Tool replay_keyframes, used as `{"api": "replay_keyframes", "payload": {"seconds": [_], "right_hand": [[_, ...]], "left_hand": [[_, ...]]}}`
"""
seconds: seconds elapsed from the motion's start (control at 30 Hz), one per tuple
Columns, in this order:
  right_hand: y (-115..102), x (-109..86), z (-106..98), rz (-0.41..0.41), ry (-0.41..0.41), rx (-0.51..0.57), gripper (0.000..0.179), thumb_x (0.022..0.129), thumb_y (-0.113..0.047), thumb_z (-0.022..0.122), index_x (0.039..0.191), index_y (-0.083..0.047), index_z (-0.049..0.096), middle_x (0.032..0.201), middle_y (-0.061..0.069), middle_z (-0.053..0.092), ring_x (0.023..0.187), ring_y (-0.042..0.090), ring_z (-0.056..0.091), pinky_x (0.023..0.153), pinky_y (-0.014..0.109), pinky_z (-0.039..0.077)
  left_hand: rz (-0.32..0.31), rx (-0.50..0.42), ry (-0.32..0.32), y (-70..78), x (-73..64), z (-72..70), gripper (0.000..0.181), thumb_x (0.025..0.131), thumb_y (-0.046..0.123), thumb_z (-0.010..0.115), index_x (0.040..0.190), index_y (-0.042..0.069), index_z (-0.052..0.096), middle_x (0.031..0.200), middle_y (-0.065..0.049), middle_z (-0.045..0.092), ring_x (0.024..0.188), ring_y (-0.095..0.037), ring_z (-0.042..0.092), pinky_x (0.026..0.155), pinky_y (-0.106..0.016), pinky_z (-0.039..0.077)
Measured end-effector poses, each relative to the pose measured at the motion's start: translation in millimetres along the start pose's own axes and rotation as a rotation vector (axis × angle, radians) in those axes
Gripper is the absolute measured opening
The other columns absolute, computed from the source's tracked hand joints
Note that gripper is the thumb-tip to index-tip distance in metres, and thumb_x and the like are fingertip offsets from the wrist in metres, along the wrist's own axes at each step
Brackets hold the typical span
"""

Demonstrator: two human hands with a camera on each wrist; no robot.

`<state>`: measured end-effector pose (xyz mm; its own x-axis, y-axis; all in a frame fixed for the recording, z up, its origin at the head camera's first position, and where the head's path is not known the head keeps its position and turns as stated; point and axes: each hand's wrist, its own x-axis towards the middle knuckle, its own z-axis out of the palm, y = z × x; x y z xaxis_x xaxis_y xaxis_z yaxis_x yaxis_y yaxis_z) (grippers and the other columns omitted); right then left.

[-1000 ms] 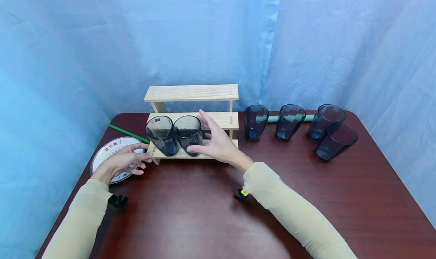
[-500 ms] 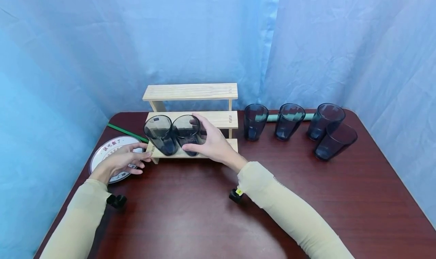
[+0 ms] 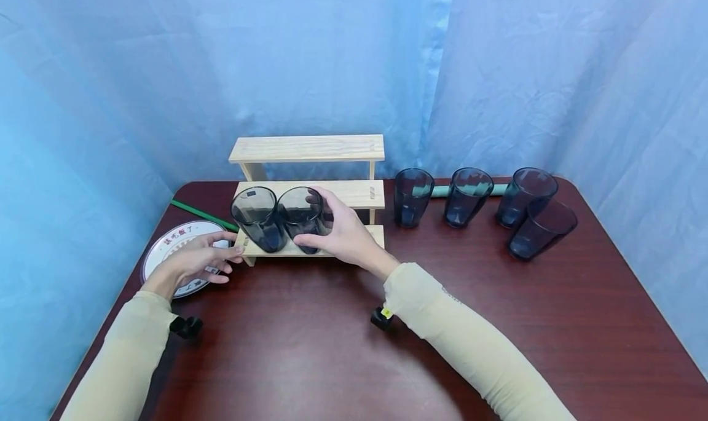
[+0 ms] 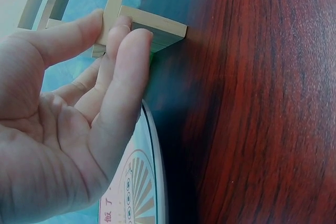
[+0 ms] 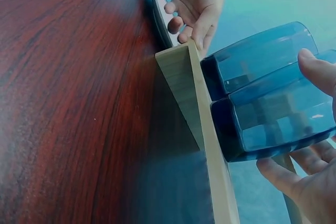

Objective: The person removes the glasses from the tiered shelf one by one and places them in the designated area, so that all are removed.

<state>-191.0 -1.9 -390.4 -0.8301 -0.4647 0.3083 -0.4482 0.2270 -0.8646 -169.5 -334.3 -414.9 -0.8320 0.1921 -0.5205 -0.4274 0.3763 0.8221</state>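
Note:
On the lowest step of a three-step wooden rack (image 3: 306, 149) stand two smoky glass tumblers, side by side and touching. My right hand (image 3: 354, 240) grips the right-hand tumbler (image 3: 301, 215), thumb on the near side and fingers on its right and far side. The left-hand tumbler (image 3: 257, 218) is held by neither hand. In the right wrist view both bases of the held tumbler (image 5: 283, 116) and its neighbour (image 5: 262, 56) rest against the step. My left hand (image 3: 193, 262) pinches the left end of that step, thumb above and fingers at the end board (image 4: 157, 24).
A white printed plate (image 3: 160, 255) lies under the left hand, with a green stick (image 3: 201, 214) behind it. Several more tumblers (image 3: 413, 196) stand at the right back, before a pale green roll (image 3: 440, 192). Blue curtains (image 3: 310, 58) border the dark red table (image 3: 287, 347).
My right hand has moved slightly left and its fingers have come in round the right-hand tumbler. The left hand has kept its place at the rack's end.

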Motion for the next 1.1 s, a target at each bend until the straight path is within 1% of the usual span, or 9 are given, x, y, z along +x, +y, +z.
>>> {"api": "replay_keyframes", "payload": {"seconds": [0.33, 0.53, 0.67, 0.8, 0.93, 1.1], "right_hand": [[0.3, 0.8, 4.6, -0.011, 0.008, 0.002, 0.092, 0.08, -0.036, 0.088, 0.155, -0.021, 0.037, 0.142, -0.004, 0.056, 0.126, 0.008, 0.054, 0.104, 0.027, 0.046], [1.0, -0.1, 5.0, 0.015, 0.021, 0.019, 0.091, 0.079, -0.037, 0.089, 0.154, -0.023, 0.039, 0.141, -0.008, 0.056, 0.123, 0.007, 0.056, 0.102, 0.028, 0.047], [-1.6, 1.7, 3.0, 0.021, 0.026, 0.054, 0.091, 0.077, -0.035, 0.091, 0.152, -0.022, 0.042, 0.14, -0.007, 0.057, 0.119, 0.009, 0.058, 0.098, 0.03, 0.05], [-5.7, 1.7, -2.2, 0.031, 0.028, 0.078, 0.091, 0.074, -0.03, 0.094, 0.151, -0.021, 0.045, 0.14, -0.008, 0.057, 0.12, 0.012, 0.059, 0.098, 0.029, 0.05], [-9.3, -1.3, -11.6, 0.05, 0.018, 0.085, 0.091, 0.074, -0.028, 0.094, 0.15, -0.021, 0.045, 0.14, -0.006, 0.057, 0.121, 0.014, 0.058, 0.098, 0.032, 0.051], [-17.3, -6.7, -28.9, 0.079, 0.026, 0.078, 0.092, 0.074, -0.031, 0.094, 0.151, -0.023, 0.044, 0.14, -0.006, 0.058, 0.123, 0.013, 0.057, 0.097, 0.035, 0.052]], "left_hand": [[-0.012, -0.003, 0.013, -1.4, -3.2, -2.3, 0.076, 0.097, 0.037, 0.07, 0.153, 0.003, 0.031, 0.109, -0.013, 0.069, 0.077, -0.016, 0.063, 0.077, -0.041, 0.061], [-0.005, 0.002, 0.003, -1.4, -2.6, -3.1, 0.077, 0.097, 0.038, 0.07, 0.153, 0.004, 0.03, 0.111, -0.013, 0.069, 0.078, -0.017, 0.063, 0.078, -0.041, 0.061], [-0.008, 0.001, 0.009, -1.3, -1.6, -3.0, 0.076, 0.097, 0.037, 0.07, 0.153, 0.003, 0.031, 0.108, -0.012, 0.069, 0.078, -0.017, 0.063, 0.077, -0.042, 0.061], [-0.004, -0.005, 0.003, -0.9, 0.1, -1.1, 0.075, 0.097, 0.037, 0.07, 0.152, 0.003, 0.032, 0.107, -0.011, 0.069, 0.077, -0.017, 0.063, 0.077, -0.042, 0.061], [0.001, -0.007, -0.005, -0.2, 0.9, 0.4, 0.075, 0.097, 0.036, 0.071, 0.152, 0.003, 0.032, 0.107, -0.012, 0.069, 0.077, -0.017, 0.063, 0.077, -0.042, 0.061], [0.003, -0.003, -0.003, 0.3, 0.2, -1.5, 0.074, 0.098, 0.035, 0.07, 0.152, 0.003, 0.032, 0.109, -0.014, 0.068, 0.076, -0.017, 0.063, 0.077, -0.042, 0.061]]}}
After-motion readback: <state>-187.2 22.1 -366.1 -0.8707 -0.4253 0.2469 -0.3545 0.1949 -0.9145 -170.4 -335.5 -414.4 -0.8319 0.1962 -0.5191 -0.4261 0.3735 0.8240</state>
